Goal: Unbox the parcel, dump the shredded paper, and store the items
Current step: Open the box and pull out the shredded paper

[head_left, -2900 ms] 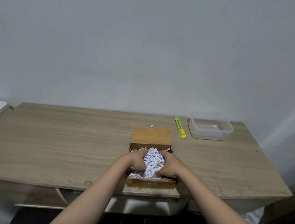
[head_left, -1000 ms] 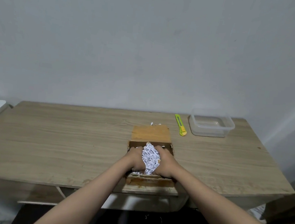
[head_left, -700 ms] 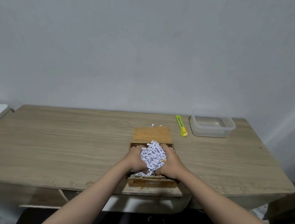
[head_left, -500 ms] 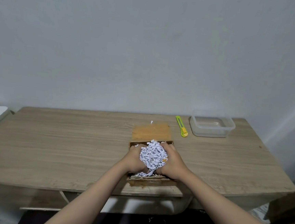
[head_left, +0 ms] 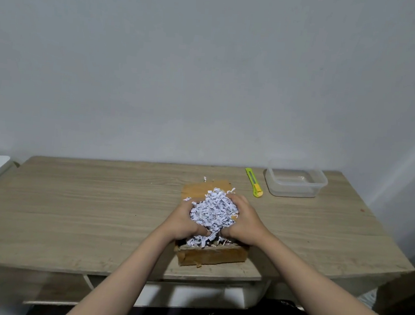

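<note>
Your left hand (head_left: 184,219) and right hand (head_left: 244,223) cup a wad of shredded paper (head_left: 213,214) between them, fingers curled round its sides, just above the open box (head_left: 211,257). A few strands trail from the wad into the box. Beyond the box to the right lie the cutter (head_left: 254,182) and the tub (head_left: 296,181)

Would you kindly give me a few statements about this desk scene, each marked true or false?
1. Both hands, left and right, hold one clump of shredded paper. True.
2. The cardboard box is closed. False: it is open.
3. The yellow-green knife lies inside the plastic tub. False: it lies on the desk beside it.
4. The tub has no lid on. True.
</note>
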`<state>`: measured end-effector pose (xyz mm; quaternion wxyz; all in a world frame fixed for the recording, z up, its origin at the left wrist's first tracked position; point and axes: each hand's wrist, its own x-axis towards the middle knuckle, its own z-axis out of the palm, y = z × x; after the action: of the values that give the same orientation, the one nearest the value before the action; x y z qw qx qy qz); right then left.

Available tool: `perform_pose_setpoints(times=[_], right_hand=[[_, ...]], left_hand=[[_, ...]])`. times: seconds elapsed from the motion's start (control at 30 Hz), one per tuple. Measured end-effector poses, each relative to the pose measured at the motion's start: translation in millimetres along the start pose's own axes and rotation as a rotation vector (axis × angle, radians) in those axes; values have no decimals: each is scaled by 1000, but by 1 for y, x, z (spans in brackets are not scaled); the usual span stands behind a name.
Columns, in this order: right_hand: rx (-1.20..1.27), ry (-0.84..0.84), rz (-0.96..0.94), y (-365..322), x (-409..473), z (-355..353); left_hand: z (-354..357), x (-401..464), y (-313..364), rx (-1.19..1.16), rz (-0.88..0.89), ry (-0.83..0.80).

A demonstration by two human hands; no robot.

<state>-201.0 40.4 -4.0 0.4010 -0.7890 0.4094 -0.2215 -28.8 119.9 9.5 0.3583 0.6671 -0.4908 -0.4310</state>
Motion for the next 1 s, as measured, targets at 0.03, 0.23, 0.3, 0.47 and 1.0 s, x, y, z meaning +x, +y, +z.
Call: perform_pose_setpoints(times=[0.03, 0.23, 0.3, 0.47, 1.0], right_hand=[[5, 7, 4, -2, 2, -2], [23, 50, -19, -10, 14, -18], [31, 57, -20, -11, 15, -25], [1, 78, -35, 0, 13, -54], [-1, -40, 198, 130, -40, -184]], left_hand=[[-2, 1, 4, 17, 5, -3], [-11, 8, 33, 69, 25, 14], [-9, 10, 41, 74, 18, 13], [10, 19, 59, 104, 33, 5], [195, 75, 99, 75, -74, -130]])
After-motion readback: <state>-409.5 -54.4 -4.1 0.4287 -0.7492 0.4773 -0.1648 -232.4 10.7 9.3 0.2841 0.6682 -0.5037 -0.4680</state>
